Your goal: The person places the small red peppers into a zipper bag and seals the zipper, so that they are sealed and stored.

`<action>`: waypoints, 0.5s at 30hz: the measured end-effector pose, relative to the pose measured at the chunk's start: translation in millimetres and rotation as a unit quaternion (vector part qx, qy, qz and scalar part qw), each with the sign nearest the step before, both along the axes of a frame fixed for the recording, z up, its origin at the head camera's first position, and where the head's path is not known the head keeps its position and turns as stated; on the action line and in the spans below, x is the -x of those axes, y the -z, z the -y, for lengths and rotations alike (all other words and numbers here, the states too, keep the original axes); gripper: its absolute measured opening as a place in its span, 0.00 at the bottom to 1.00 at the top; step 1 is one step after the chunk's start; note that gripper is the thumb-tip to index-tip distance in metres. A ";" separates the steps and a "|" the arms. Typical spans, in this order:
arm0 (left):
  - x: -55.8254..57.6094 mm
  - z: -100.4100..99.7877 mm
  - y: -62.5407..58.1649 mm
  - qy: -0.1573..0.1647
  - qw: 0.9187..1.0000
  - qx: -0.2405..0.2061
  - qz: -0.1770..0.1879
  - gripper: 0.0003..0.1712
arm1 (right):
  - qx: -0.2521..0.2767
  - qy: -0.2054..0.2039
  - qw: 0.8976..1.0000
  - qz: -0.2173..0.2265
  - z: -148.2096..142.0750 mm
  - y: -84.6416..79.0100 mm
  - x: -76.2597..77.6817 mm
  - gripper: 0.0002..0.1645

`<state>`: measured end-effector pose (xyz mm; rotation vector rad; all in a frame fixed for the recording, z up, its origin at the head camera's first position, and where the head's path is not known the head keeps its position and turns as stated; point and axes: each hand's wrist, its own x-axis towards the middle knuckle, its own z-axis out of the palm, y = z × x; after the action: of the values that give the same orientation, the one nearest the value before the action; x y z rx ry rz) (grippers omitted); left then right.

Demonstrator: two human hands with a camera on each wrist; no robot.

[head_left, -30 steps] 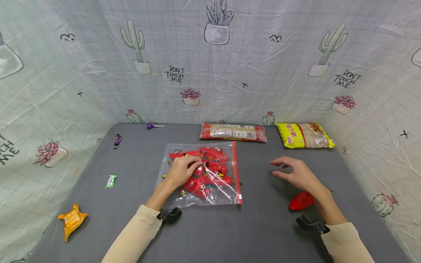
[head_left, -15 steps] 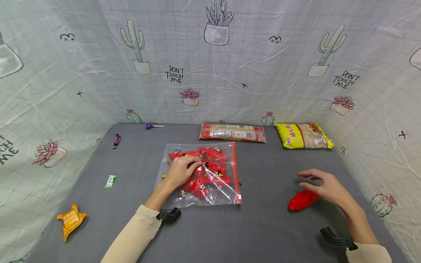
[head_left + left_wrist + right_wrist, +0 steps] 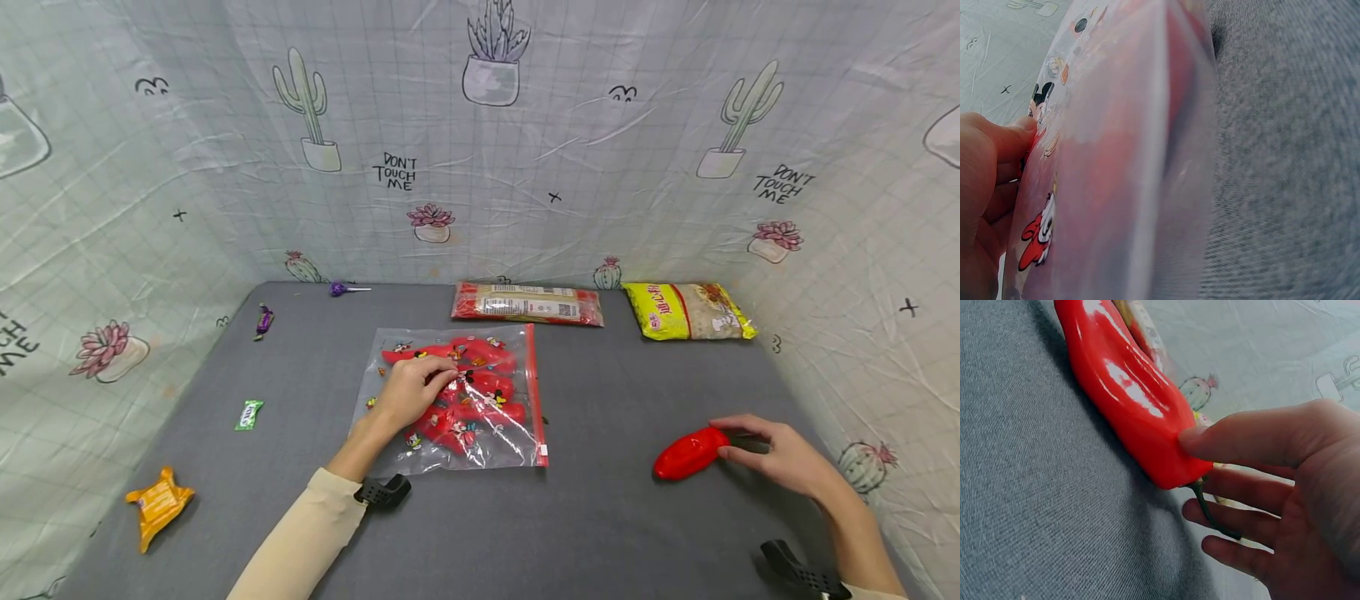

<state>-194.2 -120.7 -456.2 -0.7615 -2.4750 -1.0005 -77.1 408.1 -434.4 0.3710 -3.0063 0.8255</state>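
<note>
Pepper [image 3: 688, 455] pinched by right grip [image 3: 780, 457]; table [image 3: 600, 392] spans to zip edge [image 3: 536, 392]; left grip [image 3: 411, 392] on bag [image 3: 502, 452], hold unclear.

On the surface [image 3: 600, 525], a bag [image 3: 535, 392] lies mid-way across, peppers [image 3: 491, 357] inside it and left fingers [image 3: 437, 365] on top. Well to its right lies a loose pepper [image 3: 688, 454], right fingers [image 3: 752, 426] at its stem end. Behind the bag is one pack [image 3: 527, 302]; another pack [image 3: 690, 311] sits right of that. Leftward, back to front: lollipop [image 3: 337, 289], candy [image 3: 263, 322], second candy [image 3: 248, 415], packet [image 3: 161, 507].
</note>
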 end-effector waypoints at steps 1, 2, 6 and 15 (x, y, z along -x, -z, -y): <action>0.0 0.1 -0.1 0.000 1.000 0.000 0.000 0.07 | 0.005 -0.002 1.000 0.001 -0.2 0.9 -0.7 0.23; 0.0 0.1 -0.2 0.000 1.000 0.001 0.000 0.07 | 0.013 -0.006 1.000 0.002 -0.2 2.1 -1.2 0.24; -0.1 0.0 0.2 0.003 1.000 -0.002 -0.010 0.07 | 0.033 -0.027 0.999 0.008 0.7 6.4 -0.5 0.28; 1.3 0.1 1.3 0.009 1.000 -0.009 -0.023 0.05 | 0.002 -0.026 0.999 0.022 12.7 2.4 9.3 0.24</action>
<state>-195.5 -120.7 -457.5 -0.7933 -2.4210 -1.0002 -86.5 395.4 -436.7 0.4381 -3.0480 0.8540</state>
